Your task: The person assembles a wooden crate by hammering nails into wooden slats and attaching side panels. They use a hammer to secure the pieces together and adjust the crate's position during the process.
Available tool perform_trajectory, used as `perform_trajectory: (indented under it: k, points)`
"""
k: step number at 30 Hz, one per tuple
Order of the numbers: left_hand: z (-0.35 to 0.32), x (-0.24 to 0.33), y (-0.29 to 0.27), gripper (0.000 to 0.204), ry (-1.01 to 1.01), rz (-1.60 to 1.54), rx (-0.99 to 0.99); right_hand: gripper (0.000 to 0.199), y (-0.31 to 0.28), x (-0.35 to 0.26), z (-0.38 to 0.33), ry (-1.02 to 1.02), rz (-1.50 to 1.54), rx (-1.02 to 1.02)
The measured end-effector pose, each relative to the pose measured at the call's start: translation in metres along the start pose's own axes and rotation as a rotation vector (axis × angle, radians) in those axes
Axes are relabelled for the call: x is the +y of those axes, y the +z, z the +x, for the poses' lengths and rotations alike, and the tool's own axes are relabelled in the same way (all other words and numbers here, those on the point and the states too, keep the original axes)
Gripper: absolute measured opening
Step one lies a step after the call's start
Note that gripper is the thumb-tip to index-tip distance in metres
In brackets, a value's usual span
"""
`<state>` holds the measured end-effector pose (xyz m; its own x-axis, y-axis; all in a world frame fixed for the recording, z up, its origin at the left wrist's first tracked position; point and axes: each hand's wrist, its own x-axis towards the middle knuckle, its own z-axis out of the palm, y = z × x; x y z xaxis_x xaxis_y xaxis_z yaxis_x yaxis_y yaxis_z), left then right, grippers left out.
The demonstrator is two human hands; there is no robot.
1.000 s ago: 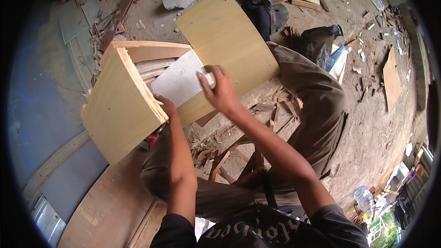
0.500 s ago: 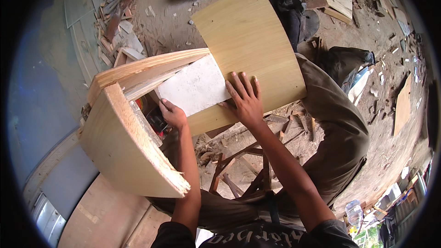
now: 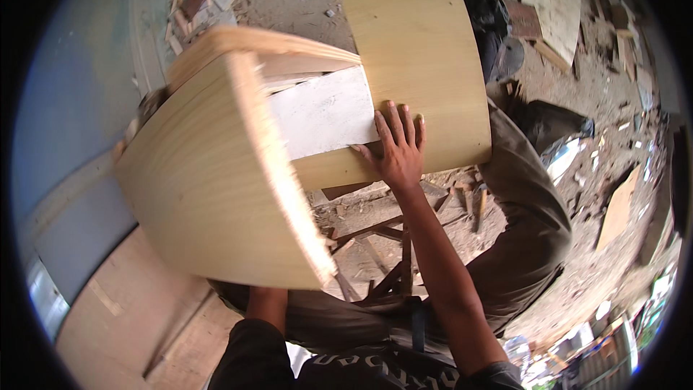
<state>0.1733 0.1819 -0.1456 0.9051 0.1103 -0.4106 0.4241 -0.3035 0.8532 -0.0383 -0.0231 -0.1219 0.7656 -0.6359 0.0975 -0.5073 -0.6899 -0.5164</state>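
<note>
My right hand [image 3: 401,155] lies flat with its fingers spread on a thin, pale wood-faced board [image 3: 426,47]. Its thumb reaches the lower right corner of a white rectangular piece [image 3: 328,112] that rests against this board. To the left stands a large pale wooden panel [image 3: 198,180] with a rough, splintery edge, joined at the top to a thick wooden strip [image 3: 289,45]. My left forearm [image 3: 267,303] passes beneath the panel's lower edge, so the left hand is hidden behind it and what it touches does not show.
Wood offcuts [image 3: 375,235] litter the dirt floor between my legs. A hammer-like tool [image 3: 481,206] lies near my right knee. Black plastic bags [image 3: 541,126] and loose boards [image 3: 552,3] are on the right. A blue-grey surface [image 3: 68,123] runs along the left.
My left hand has left the white piece's lower left edge and gone out of sight behind the large panel. The panel now appears tilted higher and covers more of the white piece. My right hand stays on the board.
</note>
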Motion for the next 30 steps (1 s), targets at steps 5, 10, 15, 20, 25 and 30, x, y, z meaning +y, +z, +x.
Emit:
perform_trajectory:
  k: [5,10,15,20,25,30]
  points:
    - [0.000,-0.007,-0.023,0.045,-0.036,-0.124,-0.023,0.081,0.003,0.003,0.000,-0.043,-0.118,-0.014]
    - [0.002,-0.025,-0.047,0.045,-0.060,-0.227,-0.012,0.077,0.010,0.005,-0.038,0.050,0.160,-0.116]
    - [0.000,-0.034,-0.037,0.044,-0.088,-0.344,-0.072,0.074,0.009,0.003,-0.042,-0.058,-0.069,-0.110]
    - [0.005,-0.037,-0.018,0.044,-0.099,-0.501,-0.159,0.073,0.034,0.002,-0.025,-0.102,-0.196,-0.107]
    - [0.018,-0.036,0.017,0.044,-0.114,-0.751,-0.290,0.071,0.042,0.013,-0.026,-0.135,-0.328,-0.104]
    - [0.033,-0.033,0.027,0.044,-0.135,-1.056,-0.367,0.073,0.037,-0.014,-0.015,-0.294,-0.126,0.027]
